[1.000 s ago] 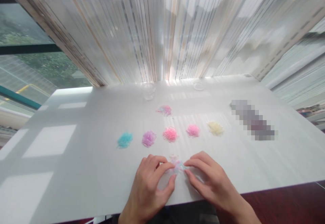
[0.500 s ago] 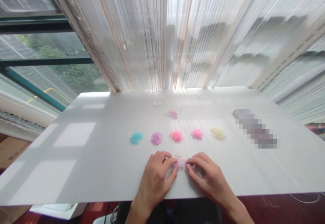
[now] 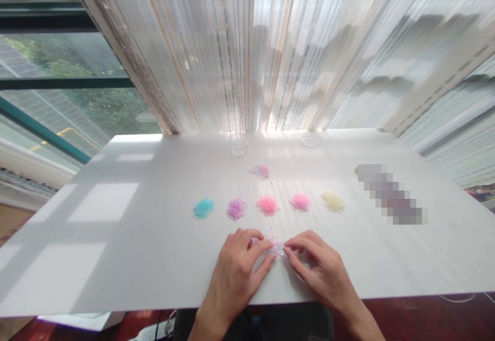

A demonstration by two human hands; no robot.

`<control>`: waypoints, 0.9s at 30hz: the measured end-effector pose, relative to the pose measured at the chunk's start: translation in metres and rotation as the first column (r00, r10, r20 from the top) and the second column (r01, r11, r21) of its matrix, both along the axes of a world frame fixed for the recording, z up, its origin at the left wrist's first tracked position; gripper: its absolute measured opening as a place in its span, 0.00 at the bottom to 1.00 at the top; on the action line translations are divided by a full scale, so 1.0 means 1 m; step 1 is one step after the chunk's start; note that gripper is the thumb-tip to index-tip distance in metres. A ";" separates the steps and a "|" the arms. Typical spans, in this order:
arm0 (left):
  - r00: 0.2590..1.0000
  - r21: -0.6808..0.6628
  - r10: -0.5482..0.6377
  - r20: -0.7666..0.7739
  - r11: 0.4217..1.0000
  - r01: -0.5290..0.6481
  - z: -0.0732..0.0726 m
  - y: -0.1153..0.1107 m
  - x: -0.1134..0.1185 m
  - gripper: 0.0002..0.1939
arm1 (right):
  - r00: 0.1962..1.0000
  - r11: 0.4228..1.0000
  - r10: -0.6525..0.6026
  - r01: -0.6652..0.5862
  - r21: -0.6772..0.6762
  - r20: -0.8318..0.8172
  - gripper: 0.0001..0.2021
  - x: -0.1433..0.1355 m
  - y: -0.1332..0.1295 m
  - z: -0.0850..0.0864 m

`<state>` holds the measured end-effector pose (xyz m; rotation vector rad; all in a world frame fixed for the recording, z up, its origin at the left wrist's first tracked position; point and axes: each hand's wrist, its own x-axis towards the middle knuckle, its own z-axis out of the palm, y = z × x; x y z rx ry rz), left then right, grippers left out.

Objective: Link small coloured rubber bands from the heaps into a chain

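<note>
A small loose heap of pale pink and lilac rubber bands (image 3: pixel 277 249) lies on the white table between my hands. My left hand (image 3: pixel 244 266) rests at its left side, thumb and index finger curled in with the tips close together at the bands. At the right edge of the heap, the thumb and index finger of my right hand (image 3: pixel 319 263) are pinched. What either fingertip pair holds is too small to make out. Beyond the hands is a row of sorted heaps: turquoise bands (image 3: pixel 203 208), purple bands (image 3: pixel 236 209), coral-pink bands (image 3: pixel 267 205), pink bands (image 3: pixel 300 202) and pale yellow bands (image 3: pixel 333 202).
A mixed-colour heap (image 3: pixel 260 171) lies behind the row. Farther back stand a clear round container (image 3: pixel 238 144) and a clear lid (image 3: pixel 309 140). A pixelated object (image 3: pixel 390 195) lies at the right. A striped curtain (image 3: pixel 232 52) hangs along the table's far edge (image 3: pixel 201 135).
The view has shifted slightly. My left fingertips have moved a little to the right and slightly apart, and the small heap between my hands looks more spread. The other heaps are unchanged.
</note>
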<state>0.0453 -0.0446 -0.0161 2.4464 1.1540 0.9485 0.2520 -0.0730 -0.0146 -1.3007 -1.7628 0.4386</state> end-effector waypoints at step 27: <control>0.999 -0.094 0.025 0.027 0.995 -0.023 0.007 0.011 -0.021 0.14 | 0.988 0.999 0.036 -0.036 -0.007 0.148 0.12 0.003 0.003 -0.011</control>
